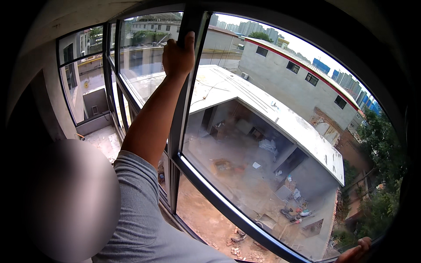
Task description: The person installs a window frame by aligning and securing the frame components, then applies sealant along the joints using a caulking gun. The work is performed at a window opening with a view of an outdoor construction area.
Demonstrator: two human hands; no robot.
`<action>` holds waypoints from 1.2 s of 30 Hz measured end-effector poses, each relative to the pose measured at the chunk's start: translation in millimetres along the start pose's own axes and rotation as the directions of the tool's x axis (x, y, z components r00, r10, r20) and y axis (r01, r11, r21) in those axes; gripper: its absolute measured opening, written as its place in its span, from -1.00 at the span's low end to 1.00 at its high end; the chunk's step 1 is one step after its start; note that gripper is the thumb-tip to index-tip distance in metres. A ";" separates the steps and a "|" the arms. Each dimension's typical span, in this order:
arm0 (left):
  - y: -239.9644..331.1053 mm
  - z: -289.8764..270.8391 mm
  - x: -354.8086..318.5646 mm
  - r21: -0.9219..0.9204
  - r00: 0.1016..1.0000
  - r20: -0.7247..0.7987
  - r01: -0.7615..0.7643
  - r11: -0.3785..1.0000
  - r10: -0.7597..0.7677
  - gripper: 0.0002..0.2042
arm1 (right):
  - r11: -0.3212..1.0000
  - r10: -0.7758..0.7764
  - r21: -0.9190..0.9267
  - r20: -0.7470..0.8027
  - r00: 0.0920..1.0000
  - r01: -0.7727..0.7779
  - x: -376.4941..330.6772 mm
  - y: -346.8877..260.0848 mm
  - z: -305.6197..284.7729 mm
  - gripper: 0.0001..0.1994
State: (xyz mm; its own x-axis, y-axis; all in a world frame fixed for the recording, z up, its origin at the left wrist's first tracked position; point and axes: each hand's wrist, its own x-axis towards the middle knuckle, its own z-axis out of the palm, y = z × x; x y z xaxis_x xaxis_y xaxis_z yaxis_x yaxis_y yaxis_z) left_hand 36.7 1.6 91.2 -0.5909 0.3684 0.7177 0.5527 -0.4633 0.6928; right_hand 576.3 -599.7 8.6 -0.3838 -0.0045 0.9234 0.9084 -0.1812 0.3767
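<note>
My left arm, in a short grey sleeve, reaches up to a dark window frame (176,131). My left hand (179,55) is closed around the frame's upright near its top, the thumb against its face and the fingers curled round its left side. A large glass pane (250,144) fills the frame to the right of this upright. Low at the right edge, my right hand (356,252) shows only in part, its fingers bent over the pane's dark lower right border. The rest of that hand is cut off by the picture's rim.
More framed windows (83,79) stand on the left beside a pale wall (55,87). Beyond the glass lie a white flat roof (263,109), a long grey building (280,65) and trees (381,144). Far below are bare earth (197,210) and rubble. A blurred patch hides the lower left.
</note>
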 end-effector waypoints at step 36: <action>-109.8 -40.8 -95.7 -0.133 0.982 0.071 -0.166 0.977 0.176 -0.38 | 0.587 -0.810 0.331 0.217 0.545 0.739 394.6 -496.8 484.1 -0.60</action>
State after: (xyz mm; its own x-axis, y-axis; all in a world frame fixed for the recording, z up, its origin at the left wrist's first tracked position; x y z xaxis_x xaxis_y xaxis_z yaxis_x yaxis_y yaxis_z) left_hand 8.6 -15.7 -56.4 -0.4411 0.3372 0.8317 0.5599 -0.6209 0.5487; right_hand 53.7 -35.4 221.5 -0.9090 0.3573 0.2147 0.3039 0.2157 0.9279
